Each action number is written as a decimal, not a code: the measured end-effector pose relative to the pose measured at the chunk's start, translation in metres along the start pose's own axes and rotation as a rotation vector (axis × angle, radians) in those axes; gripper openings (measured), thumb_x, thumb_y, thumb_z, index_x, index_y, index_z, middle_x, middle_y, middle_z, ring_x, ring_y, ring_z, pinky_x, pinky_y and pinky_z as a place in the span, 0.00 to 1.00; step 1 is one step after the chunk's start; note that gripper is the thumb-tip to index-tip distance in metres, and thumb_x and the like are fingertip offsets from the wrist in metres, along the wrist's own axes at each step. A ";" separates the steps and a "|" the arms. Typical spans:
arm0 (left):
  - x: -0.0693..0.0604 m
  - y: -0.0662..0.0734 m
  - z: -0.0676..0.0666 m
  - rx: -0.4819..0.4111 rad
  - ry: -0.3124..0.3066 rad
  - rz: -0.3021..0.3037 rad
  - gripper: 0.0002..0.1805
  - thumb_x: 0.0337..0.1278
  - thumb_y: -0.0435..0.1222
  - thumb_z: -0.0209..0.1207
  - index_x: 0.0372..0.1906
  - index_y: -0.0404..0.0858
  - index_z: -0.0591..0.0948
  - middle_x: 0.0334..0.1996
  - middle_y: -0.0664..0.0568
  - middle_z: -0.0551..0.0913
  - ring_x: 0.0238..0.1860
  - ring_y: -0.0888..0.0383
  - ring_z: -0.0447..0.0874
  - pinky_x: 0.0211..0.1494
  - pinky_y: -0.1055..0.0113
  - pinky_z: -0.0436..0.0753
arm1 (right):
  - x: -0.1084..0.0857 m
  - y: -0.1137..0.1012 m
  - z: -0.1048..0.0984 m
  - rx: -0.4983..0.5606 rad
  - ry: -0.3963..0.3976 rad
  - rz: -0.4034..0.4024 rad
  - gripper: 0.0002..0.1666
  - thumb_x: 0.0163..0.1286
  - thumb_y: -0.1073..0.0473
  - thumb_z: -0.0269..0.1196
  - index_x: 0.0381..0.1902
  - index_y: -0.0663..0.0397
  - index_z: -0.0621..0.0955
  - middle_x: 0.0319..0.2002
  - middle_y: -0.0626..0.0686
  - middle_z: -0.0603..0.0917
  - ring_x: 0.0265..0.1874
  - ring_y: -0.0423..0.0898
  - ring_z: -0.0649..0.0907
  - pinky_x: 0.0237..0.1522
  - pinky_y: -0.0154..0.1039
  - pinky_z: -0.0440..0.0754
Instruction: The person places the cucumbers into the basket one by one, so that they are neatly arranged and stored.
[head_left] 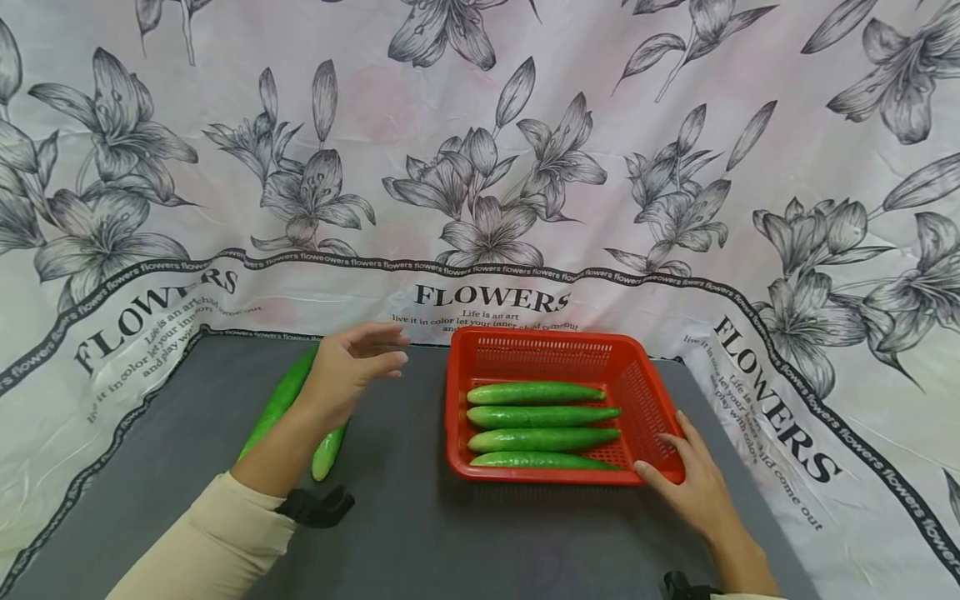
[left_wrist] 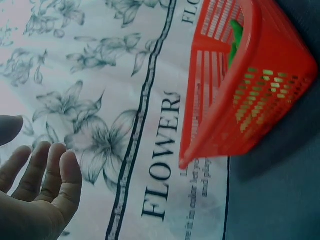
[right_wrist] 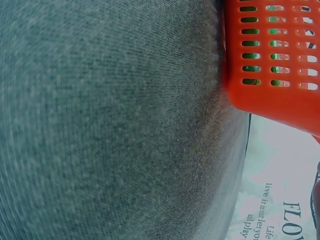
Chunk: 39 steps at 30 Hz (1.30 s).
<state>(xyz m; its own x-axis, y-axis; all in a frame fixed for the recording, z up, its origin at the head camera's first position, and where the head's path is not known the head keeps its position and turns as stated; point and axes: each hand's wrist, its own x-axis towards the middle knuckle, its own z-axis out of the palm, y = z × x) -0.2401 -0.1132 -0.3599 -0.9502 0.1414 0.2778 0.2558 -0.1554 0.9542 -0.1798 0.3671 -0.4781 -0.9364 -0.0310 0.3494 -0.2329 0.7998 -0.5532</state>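
Note:
In the head view a red plastic basket (head_left: 540, 477) stands right of centre, with several green cucumbers (head_left: 543, 416) lying side by side in it. My right hand (head_left: 693, 479) holds the basket's front right corner, fingers over the rim. To the left, my left hand (head_left: 341, 375) hovers above the table with loosely bent fingers and holds nothing. Beneath it lie two more cucumbers: a long one (head_left: 277, 408) on its left, and another (head_left: 327, 454) partly hidden by the hand and wrist. The left wrist view also shows this empty hand (left_wrist: 45, 190), apart from the basket (left_wrist: 260, 95).
A grey cloth (head_left: 397, 525) covers the table. Behind it and at both sides hangs a white sheet (head_left: 487, 283) printed with flowers and lettering. Dark bands (head_left: 318, 507) sit on both wrists.

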 end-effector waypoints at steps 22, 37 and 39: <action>-0.034 -0.010 -0.071 0.127 0.176 0.001 0.19 0.58 0.29 0.65 0.55 0.35 0.80 0.44 0.53 0.84 0.44 0.59 0.82 0.40 0.64 0.83 | -0.001 -0.002 0.000 -0.002 -0.005 0.010 0.33 0.59 0.49 0.70 0.55 0.65 0.77 0.73 0.61 0.55 0.64 0.68 0.62 0.51 0.64 0.65; -0.051 -0.019 -0.103 0.388 0.292 -0.064 0.22 0.59 0.31 0.65 0.59 0.35 0.77 0.40 0.65 0.82 0.40 0.67 0.81 0.40 0.71 0.82 | -0.001 -0.002 -0.001 0.004 -0.010 0.019 0.33 0.59 0.49 0.70 0.55 0.65 0.76 0.73 0.59 0.55 0.64 0.67 0.62 0.51 0.63 0.65; -0.053 -0.021 -0.107 0.433 0.307 -0.067 0.23 0.58 0.31 0.65 0.59 0.33 0.77 0.40 0.66 0.81 0.40 0.67 0.81 0.40 0.72 0.82 | -0.001 -0.002 -0.001 0.004 -0.010 0.019 0.33 0.59 0.49 0.70 0.55 0.65 0.77 0.73 0.59 0.55 0.64 0.67 0.62 0.51 0.63 0.65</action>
<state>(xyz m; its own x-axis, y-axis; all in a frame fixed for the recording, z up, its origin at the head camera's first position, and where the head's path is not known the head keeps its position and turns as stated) -0.2144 -0.2217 -0.4061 -0.9588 -0.1651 0.2310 0.1810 0.2713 0.9453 -0.1786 0.3662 -0.4767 -0.9433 -0.0221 0.3313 -0.2163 0.7979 -0.5626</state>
